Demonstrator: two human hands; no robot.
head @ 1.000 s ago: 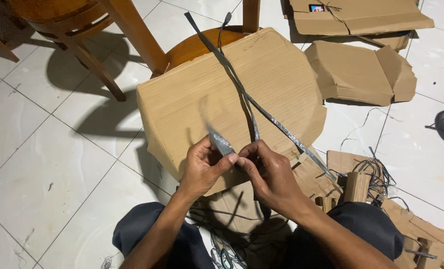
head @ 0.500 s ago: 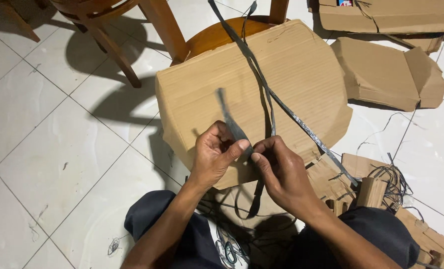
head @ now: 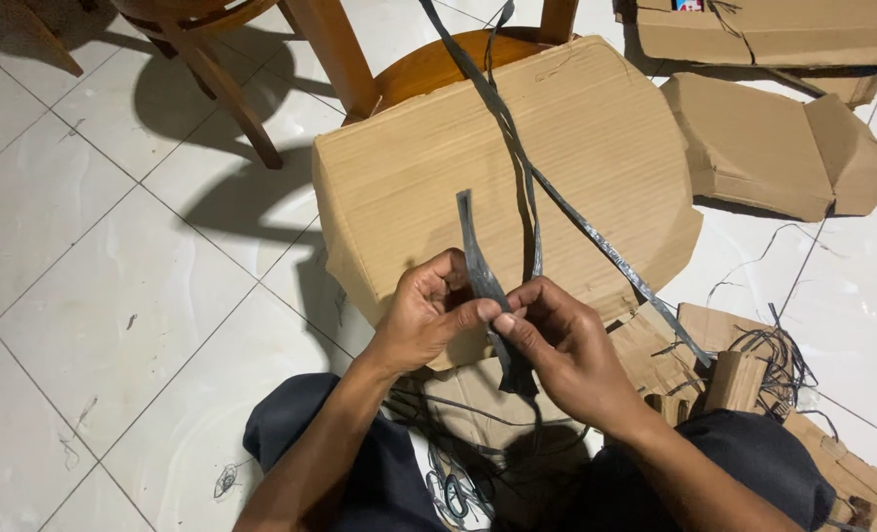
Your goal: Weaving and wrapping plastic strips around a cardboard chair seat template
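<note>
Strap (head: 480, 271), dark and flat, stands pinched between the left hand (head: 426, 317) and right hand (head: 564, 350) above the cardboard (head: 596, 148) on the chair (head: 428, 69), and steady, close fingertip grips should keep it from twisting.

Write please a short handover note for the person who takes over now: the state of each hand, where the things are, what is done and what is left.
Left hand: thumb and fingers pinch the short dark strip, whose free end stands up over the cardboard sheet.
Right hand: fingertips meet the left hand's on the same strip; its lower end hangs below.
Long dark strands run across the cardboard from the wooden chair towards the right knee.
More strands and cardboard scraps lie on the tiled floor at the right.
Done: one strip in hand. Left: the long strands lie untouched.
</note>
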